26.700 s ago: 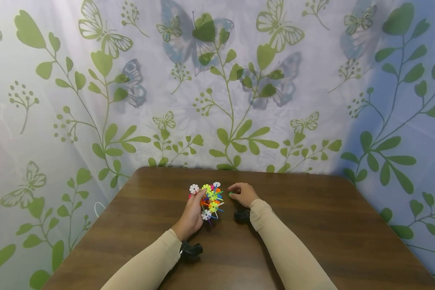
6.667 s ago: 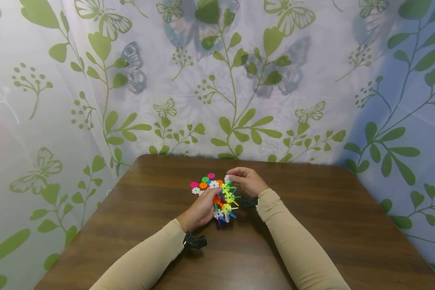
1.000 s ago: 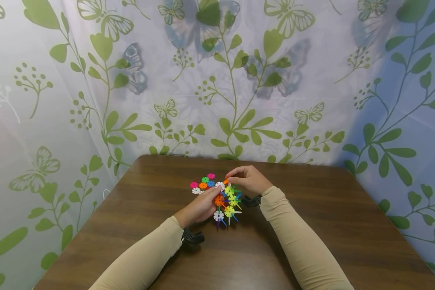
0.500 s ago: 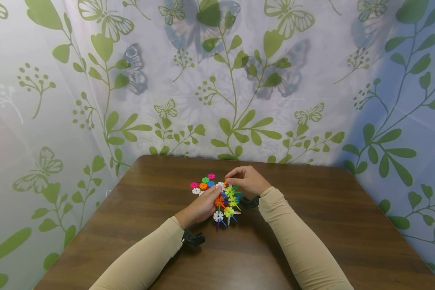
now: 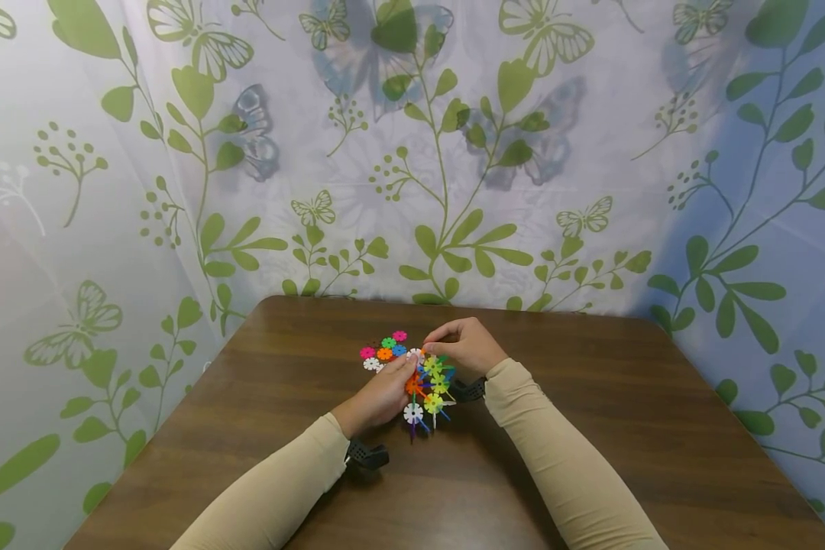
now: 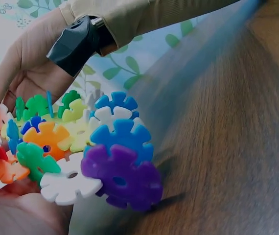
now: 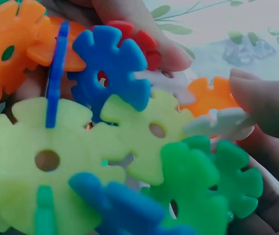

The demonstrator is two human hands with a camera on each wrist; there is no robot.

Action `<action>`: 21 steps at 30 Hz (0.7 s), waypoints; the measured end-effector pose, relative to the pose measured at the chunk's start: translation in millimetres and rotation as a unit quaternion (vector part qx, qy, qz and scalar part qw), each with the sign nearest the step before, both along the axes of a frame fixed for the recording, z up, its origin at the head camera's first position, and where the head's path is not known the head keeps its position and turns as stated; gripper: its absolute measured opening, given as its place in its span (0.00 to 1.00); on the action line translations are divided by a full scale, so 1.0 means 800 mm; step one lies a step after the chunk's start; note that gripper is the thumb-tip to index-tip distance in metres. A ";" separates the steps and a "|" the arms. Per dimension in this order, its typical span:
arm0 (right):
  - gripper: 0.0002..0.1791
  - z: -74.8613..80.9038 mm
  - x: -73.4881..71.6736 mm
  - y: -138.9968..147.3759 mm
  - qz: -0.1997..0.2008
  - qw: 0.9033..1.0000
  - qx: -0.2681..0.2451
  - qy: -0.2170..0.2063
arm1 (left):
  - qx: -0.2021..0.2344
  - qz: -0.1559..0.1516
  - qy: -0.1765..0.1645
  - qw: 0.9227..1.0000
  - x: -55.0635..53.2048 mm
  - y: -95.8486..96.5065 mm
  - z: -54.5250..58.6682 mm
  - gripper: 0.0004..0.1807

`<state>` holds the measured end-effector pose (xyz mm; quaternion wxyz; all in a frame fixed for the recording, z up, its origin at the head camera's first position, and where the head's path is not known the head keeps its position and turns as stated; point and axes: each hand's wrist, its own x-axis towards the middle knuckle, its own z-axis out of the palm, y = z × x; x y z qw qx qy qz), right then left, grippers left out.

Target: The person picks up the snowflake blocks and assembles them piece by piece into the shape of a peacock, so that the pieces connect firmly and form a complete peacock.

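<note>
A cluster of interlocked plastic flower discs (image 5: 435,382) in yellow, green, blue, orange, white and purple sits in my left hand (image 5: 381,391). The left thumb presses near a white disc at its upper edge. In the left wrist view a purple disc (image 6: 122,176) juts from the near end. My right hand (image 5: 470,347) pinches an orange disc (image 7: 210,95) between thumb and fingers, at the cluster's upper edge. That orange disc meets a pale white disc (image 7: 166,84) in the right wrist view; whether their slots are joined, I cannot tell.
Several loose discs (image 5: 385,354) lie on the brown wooden table (image 5: 591,428) behind the left hand, which partly hides them. A curtain with leaves and butterflies (image 5: 412,153) hangs behind the table. Each wrist wears a black camera mount (image 5: 367,456).
Within the last second the right hand has brought the orange disc slightly left, against the white disc. At 6.7 seconds ago it was at a white disc; at 26.7 seconds it held a green piece.
</note>
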<state>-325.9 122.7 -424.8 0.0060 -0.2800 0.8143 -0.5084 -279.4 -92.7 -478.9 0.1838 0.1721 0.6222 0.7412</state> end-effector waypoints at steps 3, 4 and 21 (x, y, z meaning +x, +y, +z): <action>0.09 -0.001 0.001 -0.002 -0.009 1.000 0.010 0.007 | 0.018 0.006 -0.006 1.000 0.000 0.002 -0.003 0.30; 0.09 0.000 0.002 -0.003 -0.011 1.000 0.013 0.009 | 0.023 0.007 -0.008 1.000 0.000 0.002 -0.004 0.30; 0.09 0.007 0.003 -0.001 0.004 1.000 0.012 -0.004 | -0.021 0.013 0.012 1.000 -0.005 0.004 -0.004 0.32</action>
